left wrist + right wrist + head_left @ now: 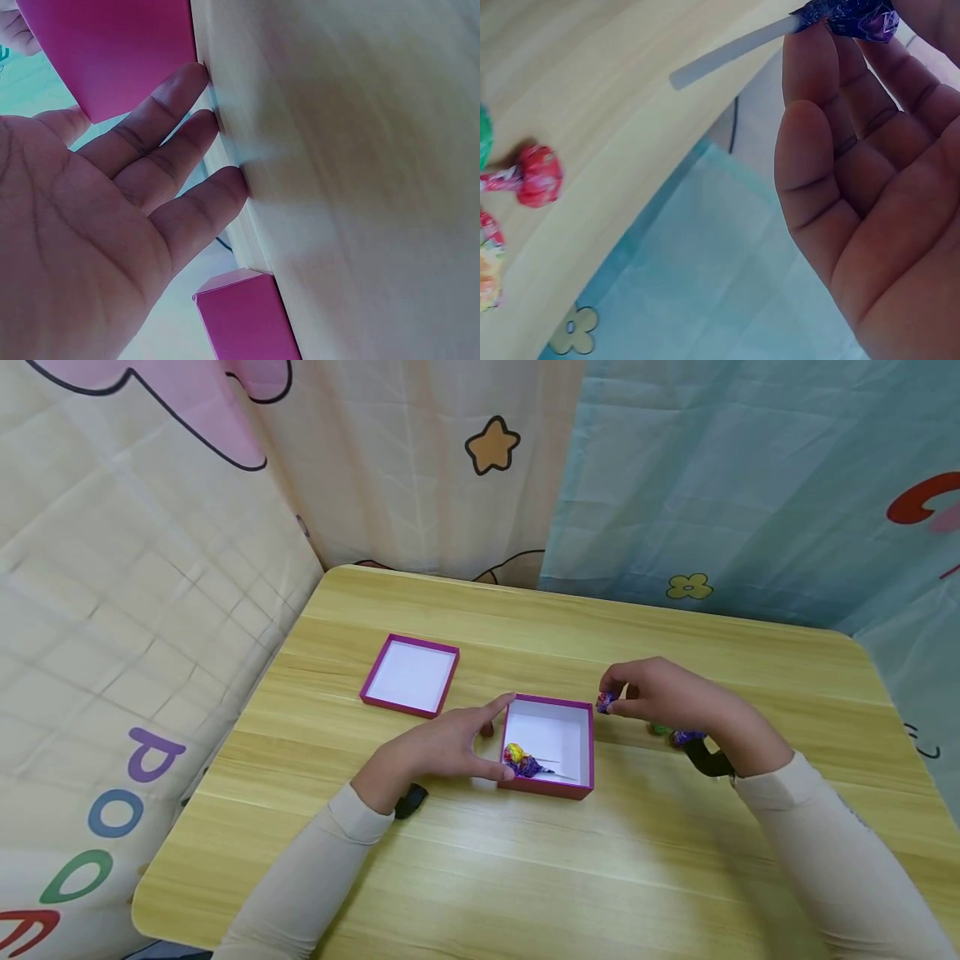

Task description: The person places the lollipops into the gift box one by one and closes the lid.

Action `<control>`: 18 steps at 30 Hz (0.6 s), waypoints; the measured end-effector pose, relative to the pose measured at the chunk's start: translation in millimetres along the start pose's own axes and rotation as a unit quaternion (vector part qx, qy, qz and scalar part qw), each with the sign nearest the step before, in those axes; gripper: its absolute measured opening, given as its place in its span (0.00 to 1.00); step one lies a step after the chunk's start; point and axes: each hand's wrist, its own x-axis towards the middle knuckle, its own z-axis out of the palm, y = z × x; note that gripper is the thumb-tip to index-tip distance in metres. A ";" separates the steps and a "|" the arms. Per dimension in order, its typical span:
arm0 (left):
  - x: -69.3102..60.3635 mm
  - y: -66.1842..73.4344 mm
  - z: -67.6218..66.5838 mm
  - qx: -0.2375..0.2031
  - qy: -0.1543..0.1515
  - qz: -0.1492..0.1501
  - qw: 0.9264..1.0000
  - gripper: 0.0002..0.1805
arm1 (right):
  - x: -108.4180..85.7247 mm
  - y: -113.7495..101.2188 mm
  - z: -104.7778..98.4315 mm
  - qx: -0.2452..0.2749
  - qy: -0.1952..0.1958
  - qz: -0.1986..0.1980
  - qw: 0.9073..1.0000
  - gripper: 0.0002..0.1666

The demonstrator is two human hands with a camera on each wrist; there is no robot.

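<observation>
We have the purple-wrapped lollipop [604,702] pinched by its head in the right hand [656,689], just outside the box's [551,787] far right corner; its white stick [735,52] juts out free. Left hand [450,745]: fingers straight, thumb and index spread to the box's two left corners, the rest extended to the desk [487,877]. Box sits mid-desk, lid [411,675] hollow side up toward the desk's far left corner. In the box's near left corner: yellow lollipop [514,752], second purple lollipop [531,767]. Loose lollipops [684,737] lie right of the box, toward the desk's right edge.

Handling, our read: light, hard head, slick wrapper that may slip, thin stick that could bend. We'd pinch the head or stick base. Box looks like light card; steady its corners, don't squeeze.
</observation>
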 end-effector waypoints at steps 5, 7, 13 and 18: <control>-0.6 0.5 -0.1 0.005 -0.001 0.000 1.000 0.63 | -1.1 -13.5 0.3 -0.016 -0.001 -0.021 1.000 0.06; -0.5 0.7 -0.2 0.006 -0.001 0.000 1.000 0.63 | -0.2 -17.7 1.5 -0.022 -0.001 -0.029 0.999 0.06; -0.5 1.1 0.3 0.007 -0.001 -0.002 1.000 0.63 | 5.6 -31.7 8.8 -0.025 -0.003 -0.053 0.998 0.07; -1.2 2.0 0.0 0.003 -0.003 -0.004 1.000 0.62 | 10.8 -43.4 14.8 -0.029 0.007 -0.067 0.997 0.07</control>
